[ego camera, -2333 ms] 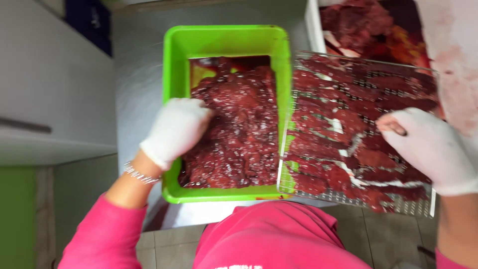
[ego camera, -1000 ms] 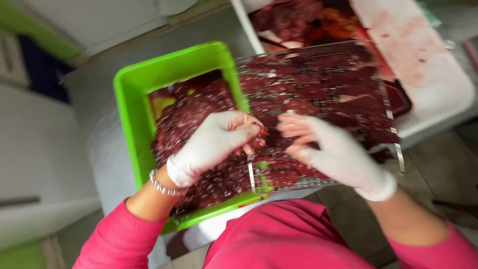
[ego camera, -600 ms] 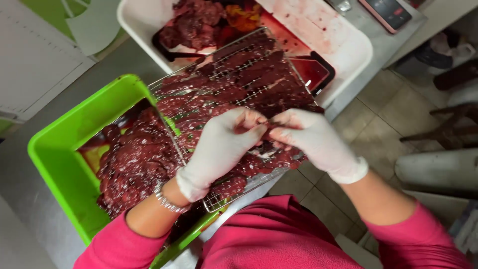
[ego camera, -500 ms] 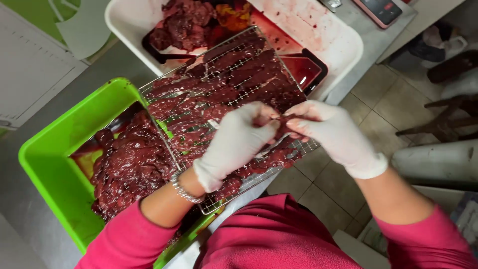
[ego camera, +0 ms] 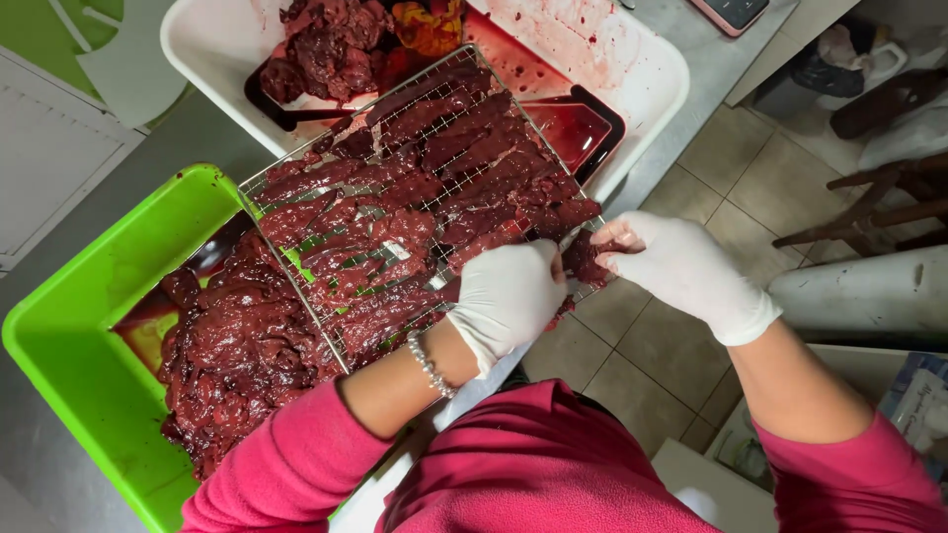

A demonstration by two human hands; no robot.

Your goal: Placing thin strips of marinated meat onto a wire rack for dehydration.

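A wire rack (ego camera: pixel 269 180) covered with dark red meat strips lies across a bright green tub (ego camera: pixel 89 336) and a white tray (ego camera: pixel 642 69). Both my hands wear white gloves. My left hand (ego camera: pixel 509 296) and my right hand (ego camera: pixel 681 271) meet at the rack's near right corner and pinch one strip of raw meat (ego camera: pixel 585 259) between them. The green tub holds a heap of wet sliced meat (ego camera: pixel 237 355). A beaded bracelet (ego camera: pixel 430 365) sits on my left wrist.
The white tray holds more meat chunks (ego camera: pixel 331 44) and a dark dish of red liquid (ego camera: pixel 578 128). Tiled floor (ego camera: pixel 731 168) lies to the right, with a white cylinder (ego camera: pixel 869 291) and wooden chair legs (ego camera: pixel 879 207) nearby.
My left hand left the green tub's meat and joined my right hand at the rack's near corner, both now gripping a strip. The view has swung round.
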